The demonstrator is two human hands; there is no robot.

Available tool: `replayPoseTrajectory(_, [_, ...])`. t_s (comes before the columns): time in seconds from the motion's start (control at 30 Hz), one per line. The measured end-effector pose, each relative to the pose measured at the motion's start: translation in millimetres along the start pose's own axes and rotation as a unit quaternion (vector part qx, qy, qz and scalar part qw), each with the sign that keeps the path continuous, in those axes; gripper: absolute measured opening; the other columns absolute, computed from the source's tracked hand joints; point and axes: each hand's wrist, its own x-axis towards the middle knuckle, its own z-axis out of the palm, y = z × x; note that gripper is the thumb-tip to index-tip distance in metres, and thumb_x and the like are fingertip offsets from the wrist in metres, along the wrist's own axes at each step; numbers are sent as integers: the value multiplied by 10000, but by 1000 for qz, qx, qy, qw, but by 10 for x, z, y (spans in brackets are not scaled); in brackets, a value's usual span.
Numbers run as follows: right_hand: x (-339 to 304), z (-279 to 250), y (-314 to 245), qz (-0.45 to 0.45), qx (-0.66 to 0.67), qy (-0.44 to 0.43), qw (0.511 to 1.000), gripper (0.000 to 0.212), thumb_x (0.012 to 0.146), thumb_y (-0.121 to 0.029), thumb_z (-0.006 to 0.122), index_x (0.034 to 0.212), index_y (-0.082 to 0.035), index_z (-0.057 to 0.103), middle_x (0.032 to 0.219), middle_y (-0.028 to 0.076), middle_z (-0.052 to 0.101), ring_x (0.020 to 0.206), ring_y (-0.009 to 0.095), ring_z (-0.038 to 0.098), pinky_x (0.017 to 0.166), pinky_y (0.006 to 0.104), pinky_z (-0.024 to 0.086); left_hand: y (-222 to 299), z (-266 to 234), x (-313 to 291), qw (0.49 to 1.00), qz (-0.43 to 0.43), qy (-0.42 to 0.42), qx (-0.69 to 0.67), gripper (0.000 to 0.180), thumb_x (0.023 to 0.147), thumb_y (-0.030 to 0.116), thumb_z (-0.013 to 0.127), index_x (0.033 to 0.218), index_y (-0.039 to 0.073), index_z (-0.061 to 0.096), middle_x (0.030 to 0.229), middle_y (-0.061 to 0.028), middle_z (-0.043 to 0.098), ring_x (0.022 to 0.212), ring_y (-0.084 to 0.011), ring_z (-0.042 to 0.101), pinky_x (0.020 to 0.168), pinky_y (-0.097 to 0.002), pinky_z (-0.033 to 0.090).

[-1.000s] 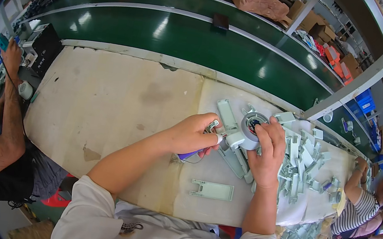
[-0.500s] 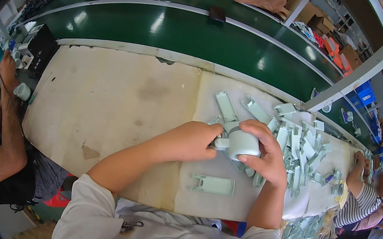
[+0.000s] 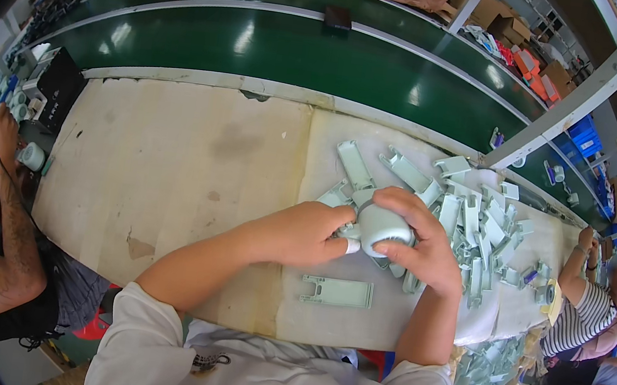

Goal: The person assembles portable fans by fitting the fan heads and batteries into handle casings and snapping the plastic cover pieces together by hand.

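My right hand (image 3: 426, 243) is wrapped round a pale green, drum-shaped fan head (image 3: 383, 227) with a grey band and an opening at its near end. The thumb lies by the opening and the fingers go over the far side. At its left, my left hand (image 3: 311, 233) is closed on the short neck of the same piece, fingertips and thumb pinched together; most of the neck is hidden. On the table just below the hands lies a flat pale green handle shell (image 3: 338, 292). A heap of similar shells (image 3: 475, 230) spreads to the right of my right hand.
A green conveyor belt (image 3: 280, 52) with metal rails runs behind the table (image 3: 170, 174). At the right stands a slanted white post (image 3: 561, 109); below it a person in a striped top (image 3: 579, 329) works. Another person's arm (image 3: 10, 208) and a black box (image 3: 57, 89) are at the left.
The fan head has tipped so its open end shows more toward me. My left fingers have shifted on the neck, and the whole view has moved slightly.
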Motion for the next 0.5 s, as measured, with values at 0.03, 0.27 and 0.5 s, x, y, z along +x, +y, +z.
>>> replayPoseTrajectory(0.03, [-1, 17, 26, -2, -16, 25, 1000, 534, 757, -167, 706, 1239, -47, 512, 1220, 124, 511, 1132, 248, 487, 963, 354, 372, -24, -13, 24, 998, -11, -9, -53, 296, 849, 219, 575, 1017, -16, 512, 729, -147, 603, 625, -226, 596, 567, -342, 458])
replayPoseTrajectory(0.27, [-158, 115, -385, 171, -114, 59, 977, 342, 748, -187, 702, 1033, -36, 588, 1043, 84, 572, 976, 249, 534, 839, 314, 436, -216, -437, 84, 864, 55, 188, -464, 307, 900, 241, 499, 1071, -11, 535, 880, -136, 638, 726, -176, 631, 655, -288, 516])
replayPoseTrajectory(0.5, [-599, 671, -235, 26, -290, -144, 946, 601, 702, -163, 697, 1254, -101, 467, 1081, 130, 511, 968, 285, 522, 826, 381, 446, -315, -436, 150, 831, 78, 243, -495, 319, 907, 318, 510, 1046, 34, 555, 1018, -98, 658, 728, -68, 557, 592, -223, 392])
